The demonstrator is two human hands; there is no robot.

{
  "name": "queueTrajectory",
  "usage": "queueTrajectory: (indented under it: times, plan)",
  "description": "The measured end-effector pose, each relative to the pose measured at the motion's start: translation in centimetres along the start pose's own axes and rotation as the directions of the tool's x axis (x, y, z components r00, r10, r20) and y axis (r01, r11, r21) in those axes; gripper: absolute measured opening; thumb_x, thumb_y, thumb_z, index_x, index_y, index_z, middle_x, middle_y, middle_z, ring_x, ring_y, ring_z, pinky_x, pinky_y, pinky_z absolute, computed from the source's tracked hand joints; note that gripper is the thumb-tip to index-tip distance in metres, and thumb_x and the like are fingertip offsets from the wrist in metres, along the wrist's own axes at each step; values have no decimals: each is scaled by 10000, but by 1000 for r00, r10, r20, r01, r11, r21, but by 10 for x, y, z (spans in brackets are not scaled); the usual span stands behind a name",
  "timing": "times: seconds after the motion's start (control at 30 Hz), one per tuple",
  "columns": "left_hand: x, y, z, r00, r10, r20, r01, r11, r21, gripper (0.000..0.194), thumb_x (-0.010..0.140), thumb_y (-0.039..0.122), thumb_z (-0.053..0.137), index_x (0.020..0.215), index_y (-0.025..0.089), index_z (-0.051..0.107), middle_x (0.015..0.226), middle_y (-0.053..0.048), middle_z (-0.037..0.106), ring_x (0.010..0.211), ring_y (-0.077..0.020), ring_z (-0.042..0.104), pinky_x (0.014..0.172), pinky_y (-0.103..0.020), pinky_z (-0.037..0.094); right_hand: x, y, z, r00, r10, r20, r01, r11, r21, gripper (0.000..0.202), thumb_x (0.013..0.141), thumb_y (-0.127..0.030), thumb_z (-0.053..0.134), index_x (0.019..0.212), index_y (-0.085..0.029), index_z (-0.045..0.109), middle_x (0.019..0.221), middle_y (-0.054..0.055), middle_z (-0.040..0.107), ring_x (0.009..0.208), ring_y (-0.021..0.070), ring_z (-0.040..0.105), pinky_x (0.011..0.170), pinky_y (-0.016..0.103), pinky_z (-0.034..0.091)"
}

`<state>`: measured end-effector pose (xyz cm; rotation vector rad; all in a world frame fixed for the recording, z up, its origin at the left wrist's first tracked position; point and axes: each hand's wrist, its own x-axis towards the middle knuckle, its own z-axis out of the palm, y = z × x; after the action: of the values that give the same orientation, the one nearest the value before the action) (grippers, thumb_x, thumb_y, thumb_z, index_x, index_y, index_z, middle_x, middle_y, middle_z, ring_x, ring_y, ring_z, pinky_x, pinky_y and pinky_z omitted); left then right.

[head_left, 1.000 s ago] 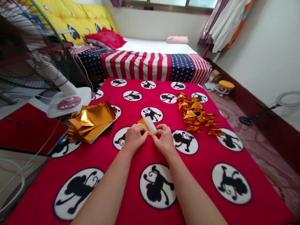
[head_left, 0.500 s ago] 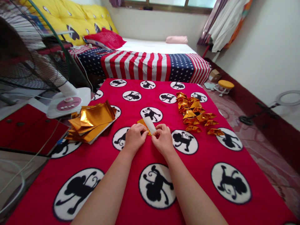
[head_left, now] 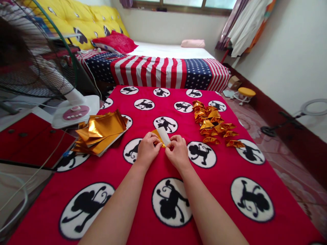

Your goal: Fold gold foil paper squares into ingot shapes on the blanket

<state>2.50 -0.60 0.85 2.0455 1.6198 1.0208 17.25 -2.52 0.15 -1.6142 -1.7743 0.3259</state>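
Note:
A partly folded sheet of gold foil paper (head_left: 164,135), its pale back showing on one flap, lies between my hands on the red monkey-print cloth (head_left: 133,207). My left hand (head_left: 148,149) pinches its left lower part with thumb and fingers. On the right lower edge, my right hand (head_left: 176,149) has a similar pinch. The fingers cover most of the lower fold. To the left rests a loose stack of flat gold foil sheets (head_left: 106,127). Several folded gold foil pieces (head_left: 208,117) lie in a heap to the right.
A fan (head_left: 74,98) stands at the left beside a red drawer unit (head_left: 33,136). Behind the cloth-covered table is a bed (head_left: 158,71) with a flag-pattern cover. On the right floor are a yellow stool (head_left: 246,91) and a ring-light stand (head_left: 288,117).
My left hand has shifted very slightly, and a bit more of the gold side shows beside it. Both hands keep their pinch on the foil paper.

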Motion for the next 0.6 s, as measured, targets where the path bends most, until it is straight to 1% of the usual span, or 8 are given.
queueTrajectory:
  times: [0.13, 0.23, 0.33, 0.43, 0.6]
  plan:
    - [0, 0, 1, 1000, -25, 0, 25, 1000, -4, 80, 742, 130, 676, 743, 188, 621, 833, -11, 600, 755, -147, 592, 720, -281, 493, -1, -3, -1, 1000, 10, -2, -10, 1000, -9, 125, 707, -132, 611, 606, -204, 612, 974, 56, 589, 924, 222, 506, 845, 361, 444]
    - [0, 0, 2, 1000, -8, 3, 8, 1000, -6, 91, 747, 119, 667, 751, 196, 619, 833, -8, 598, 747, -143, 591, 717, -276, 490, -2, -5, -1, 1000, 8, -4, -8, 1000, -24, 119, 705, -124, 608, 620, -205, 592, 979, 56, 584, 931, 223, 504, 864, 362, 432]
    - [1, -1, 2, 1000, 2, 8, -2, 1000, -4, 90, 749, 119, 671, 740, 197, 627, 828, -8, 602, 754, -143, 596, 731, -277, 488, -4, -7, -2, 1000, 17, -8, -18, 1000, -26, 110, 708, -110, 600, 748, -208, 631, 963, 48, 584, 919, 220, 509, 856, 353, 426]
    - [1, 0, 1, 1000, -3, 12, 3, 1000, -5, 82, 753, 129, 680, 739, 193, 629, 825, -10, 602, 757, -144, 597, 732, -277, 485, -5, -7, -3, 1000, 4, 14, -3, 1000, -17, 222, 727, -111, 594, 895, -227, 681, 969, 42, 588, 922, 219, 514, 839, 344, 424]
    - [2, 1, 0, 1000, -11, 18, 12, 1000, -16, 84, 751, 121, 676, 724, 183, 626, 813, -11, 601, 760, -144, 595, 736, -277, 486, -6, -5, -4, 998, -47, 32, 48, 999, -25, 204, 750, -124, 600, 847, -240, 738, 974, 44, 585, 926, 213, 513, 830, 345, 414]
